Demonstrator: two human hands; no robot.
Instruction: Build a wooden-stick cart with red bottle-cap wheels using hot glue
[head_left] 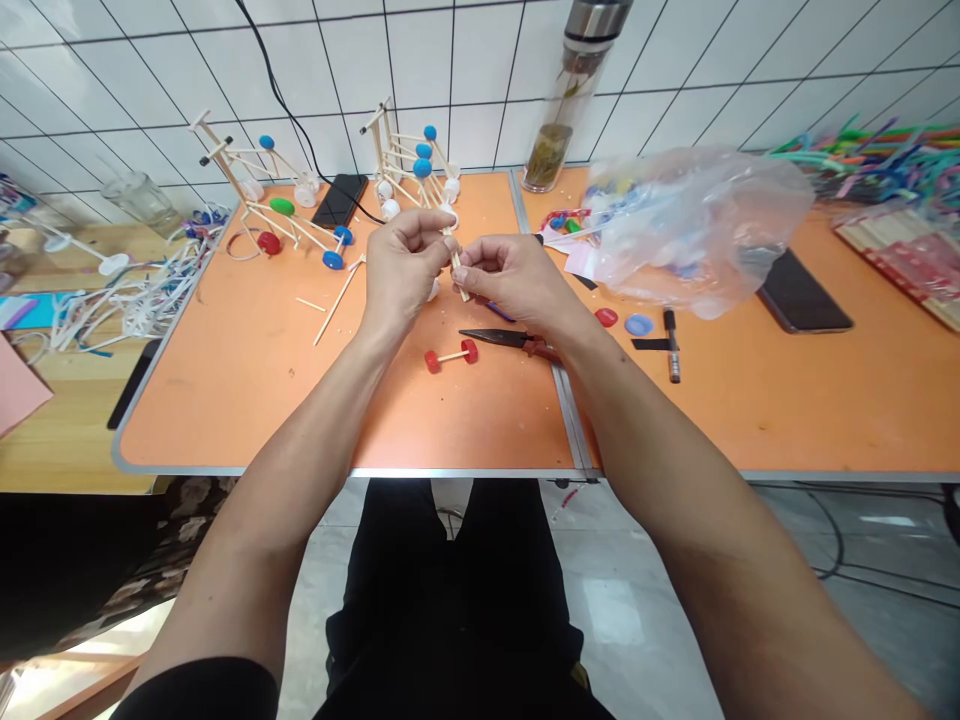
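Over the orange table, my left hand [405,268] and my right hand [506,278] meet, fingertips pinched on a short pale wooden stick [456,262]. Whether it is one stick or more bundled together I cannot tell. Below my hands lies a small stick axle with red bottle caps [451,356] at its ends. A pair of pliers [502,338] with reddish handles rests by my right wrist, partly hidden under the forearm. Left of my left hand are loose sticks [337,305] on the tabletop. Behind my hands stands a stick frame [405,160] with blue and white caps.
Another stick frame [262,210] with coloured caps stands at the back left by a black phone [340,202]. A glass tea bottle [559,110] and a plastic bag [697,220] are toward the back right. Further right lie a marker [671,345] and a phone [804,292].
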